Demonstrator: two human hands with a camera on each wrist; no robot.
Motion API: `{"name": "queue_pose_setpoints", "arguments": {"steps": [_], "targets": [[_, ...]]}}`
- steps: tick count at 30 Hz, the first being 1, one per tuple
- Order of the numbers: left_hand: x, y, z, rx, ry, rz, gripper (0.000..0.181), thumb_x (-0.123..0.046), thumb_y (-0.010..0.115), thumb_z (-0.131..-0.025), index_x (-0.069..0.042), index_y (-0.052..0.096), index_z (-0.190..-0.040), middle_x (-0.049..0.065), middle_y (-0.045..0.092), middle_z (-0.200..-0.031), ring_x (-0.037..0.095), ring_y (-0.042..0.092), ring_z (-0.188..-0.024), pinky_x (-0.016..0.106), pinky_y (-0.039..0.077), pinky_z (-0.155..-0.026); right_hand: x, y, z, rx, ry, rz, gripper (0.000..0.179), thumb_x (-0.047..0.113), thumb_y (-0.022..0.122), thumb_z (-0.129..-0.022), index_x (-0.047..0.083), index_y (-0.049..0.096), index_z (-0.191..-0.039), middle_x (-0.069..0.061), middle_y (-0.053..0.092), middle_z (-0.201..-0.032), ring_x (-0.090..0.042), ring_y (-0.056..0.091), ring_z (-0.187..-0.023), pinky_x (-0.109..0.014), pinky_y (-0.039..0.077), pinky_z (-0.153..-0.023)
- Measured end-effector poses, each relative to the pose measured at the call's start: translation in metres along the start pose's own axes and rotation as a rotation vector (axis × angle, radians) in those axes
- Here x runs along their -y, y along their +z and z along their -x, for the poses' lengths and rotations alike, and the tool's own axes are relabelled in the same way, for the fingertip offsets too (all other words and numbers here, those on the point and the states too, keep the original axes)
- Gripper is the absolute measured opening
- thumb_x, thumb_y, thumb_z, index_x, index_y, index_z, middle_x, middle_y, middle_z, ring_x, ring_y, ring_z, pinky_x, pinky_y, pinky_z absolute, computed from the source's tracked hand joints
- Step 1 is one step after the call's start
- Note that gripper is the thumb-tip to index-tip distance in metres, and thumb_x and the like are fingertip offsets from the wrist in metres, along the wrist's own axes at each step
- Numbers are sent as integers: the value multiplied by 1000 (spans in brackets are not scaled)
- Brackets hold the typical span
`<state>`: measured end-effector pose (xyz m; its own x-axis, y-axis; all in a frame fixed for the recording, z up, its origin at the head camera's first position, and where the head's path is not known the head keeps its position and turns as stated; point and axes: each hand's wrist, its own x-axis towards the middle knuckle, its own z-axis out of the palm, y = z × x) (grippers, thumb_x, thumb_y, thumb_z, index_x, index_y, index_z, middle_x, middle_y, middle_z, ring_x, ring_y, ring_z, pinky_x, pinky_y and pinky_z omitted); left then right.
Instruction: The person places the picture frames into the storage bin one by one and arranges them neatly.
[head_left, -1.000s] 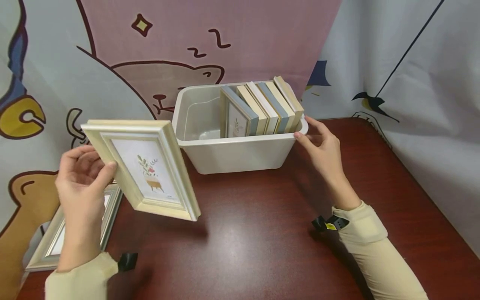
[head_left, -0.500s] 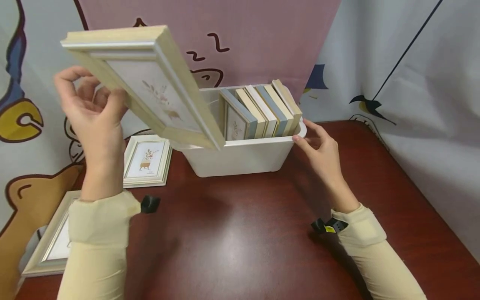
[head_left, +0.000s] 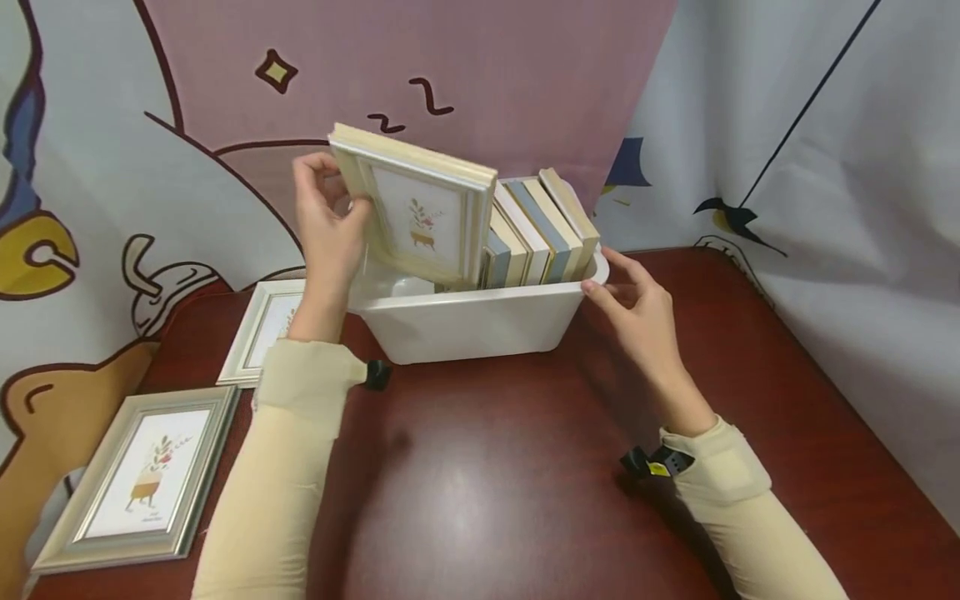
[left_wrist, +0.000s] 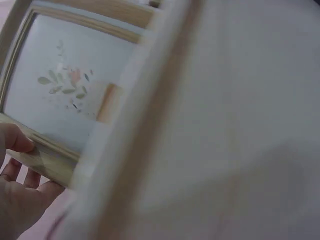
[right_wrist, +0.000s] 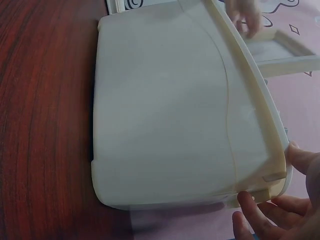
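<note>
My left hand [head_left: 330, 218] pinches a cream picture frame [head_left: 420, 212] by its left side. The frame, with a plant-pot print, is tilted and its lower edge dips inside the white plastic bin [head_left: 465, 329]. Several picture frames [head_left: 543, 229] with blue, cream and white edges stand in a leaning row at the bin's right end, the leftmost partly hidden by the held one. At the bin's right rim, my right hand [head_left: 641, 312] grips the corner. The left wrist view has the held frame's print [left_wrist: 70, 80] close to the bin's wall; the right wrist view has fingers [right_wrist: 255, 215] under the rim.
On the table's left lie a larger silver-gold picture frame [head_left: 138, 479] and a cream one [head_left: 262, 329], the latter partly behind the left forearm. The dark red wooden table [head_left: 480, 467] meets a cartoon-printed cloth [head_left: 525, 75] at the back.
My left hand has lifted the cream picture frame from the left, carried it right over the bin and lowered it into the opening. My right hand keeps its hold on the rim.
</note>
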<state>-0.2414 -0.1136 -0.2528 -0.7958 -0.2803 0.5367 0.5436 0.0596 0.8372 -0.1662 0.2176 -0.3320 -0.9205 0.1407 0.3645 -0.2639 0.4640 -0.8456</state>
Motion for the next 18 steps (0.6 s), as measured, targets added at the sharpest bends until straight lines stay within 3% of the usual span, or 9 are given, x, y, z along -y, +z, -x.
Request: {"name": "queue_pose_setpoints", "arguments": {"steps": [4, 6, 10, 14, 18], "targets": [[19, 14, 3, 90, -145, -129, 40, 17, 46, -80, -4, 45, -114, 1, 56, -113, 17, 58, -106, 29, 52, -96, 0, 1, 0, 3, 3, -9, 52, 25, 70, -93, 18, 56, -142, -20, 68, -124, 14, 63, -85, -7, 51, -67], [23, 20, 3, 147, -216, -216, 40, 15, 46, -83, -1, 44, -120, 8, 56, -123, 22, 59, -115, 31, 52, -102, 0, 1, 0, 6, -2, -15, 52, 24, 71, -93, 18, 56, -142, -20, 67, -126, 14, 63, -86, -7, 51, -67], [25, 26, 4, 285, -300, -388, 38, 6, 52, -91, 1, 43, -128, 19, 52, -139, 30, 54, -131, 37, 45, -113, 0, -1, 0, -8, -14, -5, 52, 23, 71, -92, 17, 57, -142, -19, 67, -127, 14, 63, -85, -7, 50, -66], [24, 28, 7, 492, -402, -512, 56, -17, 62, -96, -6, 38, -145, 23, 40, -148, 35, 45, -137, 45, 40, -116, -1, -1, 0, -11, -14, 5, 52, 22, 71, -92, 17, 57, -142, -17, 67, -126, 15, 62, -85, -6, 49, -67], [25, 31, 9, 724, -527, -514, 79, -33, 57, -100, -20, 9, -161, 25, 33, -153, 37, 48, -132, 49, 47, -108, -2, 0, -1, -3, -11, 12, 52, 23, 70, -93, 17, 56, -142, -18, 69, -124, 15, 62, -85, -6, 49, -68]]}}
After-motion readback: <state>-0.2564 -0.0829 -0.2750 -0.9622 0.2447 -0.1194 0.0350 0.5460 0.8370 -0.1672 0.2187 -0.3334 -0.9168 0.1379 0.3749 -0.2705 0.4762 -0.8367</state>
